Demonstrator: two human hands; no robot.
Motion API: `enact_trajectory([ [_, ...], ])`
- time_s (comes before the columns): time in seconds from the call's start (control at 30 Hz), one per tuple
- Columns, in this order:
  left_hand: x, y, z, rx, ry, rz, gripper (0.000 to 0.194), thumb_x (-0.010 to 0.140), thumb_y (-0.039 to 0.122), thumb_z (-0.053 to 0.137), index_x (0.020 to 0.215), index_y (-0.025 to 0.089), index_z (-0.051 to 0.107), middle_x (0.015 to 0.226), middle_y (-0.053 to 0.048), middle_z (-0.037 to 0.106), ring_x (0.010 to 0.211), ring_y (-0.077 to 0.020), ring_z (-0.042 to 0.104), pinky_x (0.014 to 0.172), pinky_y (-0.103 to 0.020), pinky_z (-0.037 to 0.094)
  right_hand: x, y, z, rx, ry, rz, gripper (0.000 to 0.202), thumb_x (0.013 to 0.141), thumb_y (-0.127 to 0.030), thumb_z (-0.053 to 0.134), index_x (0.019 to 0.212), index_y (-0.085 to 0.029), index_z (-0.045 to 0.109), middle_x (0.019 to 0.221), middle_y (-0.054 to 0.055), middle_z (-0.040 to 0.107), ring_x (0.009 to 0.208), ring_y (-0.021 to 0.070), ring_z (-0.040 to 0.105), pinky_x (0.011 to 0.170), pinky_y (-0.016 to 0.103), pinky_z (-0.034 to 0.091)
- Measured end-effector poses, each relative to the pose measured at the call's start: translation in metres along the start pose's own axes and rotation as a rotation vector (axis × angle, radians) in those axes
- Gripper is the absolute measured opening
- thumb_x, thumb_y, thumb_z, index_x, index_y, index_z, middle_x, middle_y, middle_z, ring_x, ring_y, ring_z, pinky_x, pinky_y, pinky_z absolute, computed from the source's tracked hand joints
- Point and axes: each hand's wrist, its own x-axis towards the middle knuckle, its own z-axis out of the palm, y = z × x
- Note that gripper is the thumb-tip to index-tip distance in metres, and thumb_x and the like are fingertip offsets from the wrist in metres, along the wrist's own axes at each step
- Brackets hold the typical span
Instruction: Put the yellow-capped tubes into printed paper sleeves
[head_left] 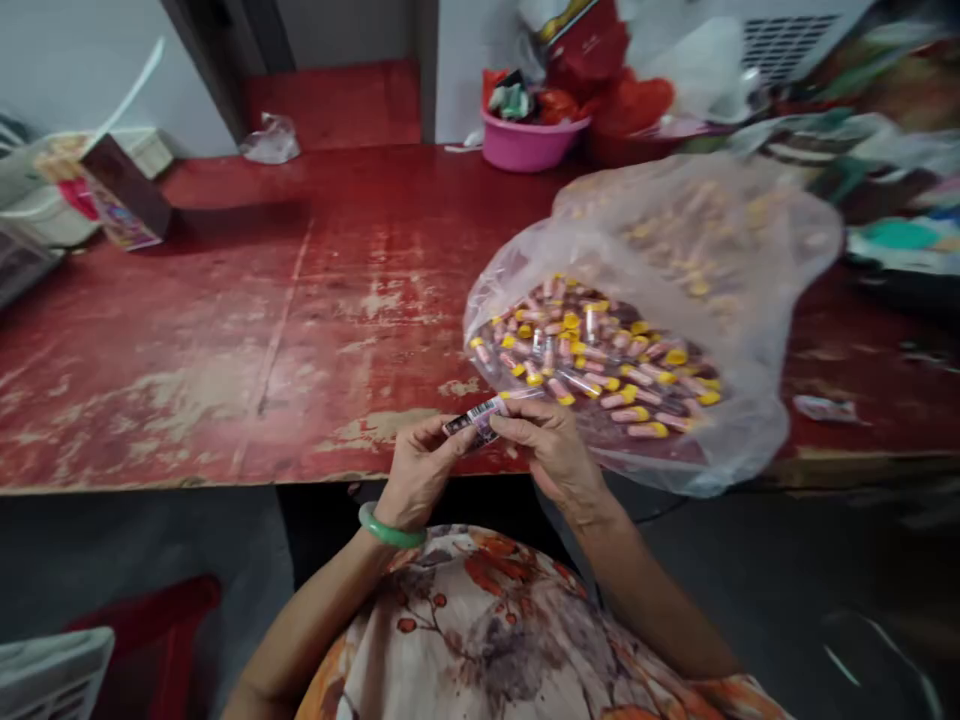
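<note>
Both my hands meet at the near edge of a worn red table (225, 330). My left hand (418, 470), with a green bangle on its wrist, and my right hand (551, 445) together pinch one small tube (484, 412) with a printed label and a yellow cap. Just beyond my right hand lies an open clear plastic bag (750, 300) filled with several pink tubes with yellow caps (600, 350).
A pink basin (529, 140) with red bags stands at the back. A cardboard box (124, 195) and white containers sit far left. Clutter covers the table's far right. A small crumpled bag (270, 140) lies at the back. A red stool (157, 625) is on the floor at lower left.
</note>
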Motion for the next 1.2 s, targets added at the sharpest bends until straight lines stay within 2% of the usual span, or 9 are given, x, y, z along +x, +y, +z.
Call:
enact_trajectory([
  [0.1,-0.005,-0.002,-0.02,-0.018,0.077,-0.011,0.035,0.06,0.043,0.094,0.071,0.015,0.077,0.069,-0.002,0.071,0.063,-0.0113,0.06,0.067,-0.023,0.051,0.005,0.01,0.013,-0.099,-0.138,0.025,0.021,0.071,-0.037,0.08,0.075,-0.017,0.079,0.059,-0.002,0.058,0.05,0.0078,0.04,0.048,0.022,0.03],
  [0.17,-0.006,-0.004,-0.03,-0.037,0.104,-0.015,0.036,0.059,0.042,0.095,0.072,0.014,0.076,0.07,-0.002,0.071,0.063,-0.0113,0.061,0.067,-0.023,0.052,0.005,0.013,0.017,-0.202,-0.178,-0.093,0.017,0.078,-0.034,0.077,0.077,-0.017,0.078,0.063,-0.001,0.062,0.055,0.0103,0.049,0.052,0.023,0.038],
  [0.33,-0.002,-0.003,-0.039,-0.255,0.063,-0.239,0.054,0.072,0.059,0.082,0.095,0.011,0.073,0.092,-0.011,0.074,0.082,-0.02,0.071,0.08,-0.031,0.058,0.004,0.021,0.023,-0.772,0.027,-0.915,0.018,0.093,-0.014,0.058,0.093,-0.019,0.075,0.086,0.006,0.072,0.076,0.0175,0.065,0.071,0.03,0.053],
  [0.4,0.002,-0.001,-0.041,-0.383,-0.036,-0.36,0.06,0.082,0.067,0.068,0.097,0.01,0.072,0.096,-0.015,0.074,0.089,-0.0234,0.072,0.085,-0.035,0.059,0.002,0.028,0.028,-1.025,-0.017,-1.174,0.026,0.093,-0.01,0.053,0.108,-0.018,0.073,0.095,0.01,0.073,0.08,0.0185,0.065,0.072,0.031,0.053],
  [0.47,0.006,0.0,-0.044,-0.461,-0.076,-0.409,0.053,0.09,0.061,0.061,0.099,0.009,0.072,0.098,-0.014,0.074,0.092,-0.0234,0.072,0.086,-0.034,0.058,0.0,0.036,0.035,-1.2,-0.146,-1.273,0.03,0.095,-0.008,0.048,0.115,-0.014,0.07,0.098,0.013,0.072,0.084,0.0206,0.065,0.073,0.033,0.052],
  [0.63,0.011,-0.007,-0.057,-0.571,-0.014,-0.41,0.024,0.092,0.028,0.06,0.098,0.009,0.072,0.093,-0.012,0.075,0.087,-0.0193,0.073,0.081,-0.027,0.057,0.005,0.031,0.032,-1.194,-0.355,-1.122,0.022,0.097,-0.018,0.055,0.114,-0.014,0.068,0.106,0.013,0.073,0.095,0.0243,0.064,0.082,0.039,0.052],
  [0.87,0.003,-0.006,-0.073,-0.689,-0.188,-0.295,0.039,0.086,0.035,0.06,0.111,0.006,0.068,0.119,-0.023,0.07,0.127,-0.0396,0.059,0.111,-0.059,0.043,0.084,0.016,-0.059,-1.364,0.126,-0.99,0.018,0.095,-0.025,0.06,0.105,-0.018,0.073,0.102,0.015,0.072,0.097,0.0317,0.066,0.085,0.046,0.051],
  [1.0,0.002,-0.008,-0.076,-0.63,-0.181,-0.27,0.032,0.084,0.025,0.068,0.112,0.009,0.066,0.12,-0.022,0.07,0.128,-0.0385,0.059,0.112,-0.059,0.041,0.119,0.033,-0.092,-1.532,0.051,-0.737,0.033,0.092,-0.022,0.05,0.117,-0.018,0.071,0.097,0.016,0.068,0.098,0.0376,0.062,0.082,0.051,0.047],
  [1.2,0.002,-0.009,-0.079,-0.587,-0.106,-0.23,0.033,0.085,0.029,0.073,0.111,0.01,0.065,0.116,-0.02,0.071,0.123,-0.0379,0.063,0.11,-0.059,0.045,0.13,0.037,-0.103,-1.495,0.111,-0.726,0.031,0.09,-0.028,0.052,0.114,-0.023,0.07,0.095,0.012,0.067,0.097,0.0365,0.062,0.083,0.049,0.047],
])
